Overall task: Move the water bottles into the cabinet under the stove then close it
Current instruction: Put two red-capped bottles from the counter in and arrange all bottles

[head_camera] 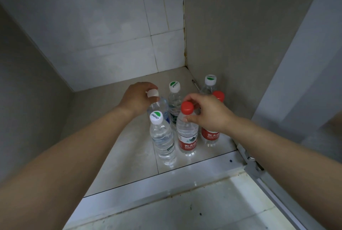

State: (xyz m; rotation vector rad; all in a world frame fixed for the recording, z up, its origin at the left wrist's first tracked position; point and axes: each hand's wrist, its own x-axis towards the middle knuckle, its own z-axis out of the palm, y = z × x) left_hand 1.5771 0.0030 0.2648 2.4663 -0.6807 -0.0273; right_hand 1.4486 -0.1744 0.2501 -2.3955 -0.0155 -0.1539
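Note:
Several water bottles stand inside the open cabinet, on its tiled floor (114, 146), toward the right side. My left hand (137, 98) grips the neck of a white-capped bottle (159, 104) that leans. My right hand (209, 113) pinches the neck of a red-capped, red-labelled bottle (187, 135). In front of the left hand stands a clear bottle with a green-and-white cap (162, 137). Two more green-and-white capped bottles (174, 98) (210, 84) stand further back. A second red-capped bottle (211, 135) is partly hidden behind my right hand.
The cabinet has a tiled back wall (111, 35) and grey side walls. Its door (299, 53) stands open at the right, with a metal hinge (249, 157) at the sill. A white threshold strip (166, 183) marks the front edge. A thin dark object (195, 84) lies in the back corner.

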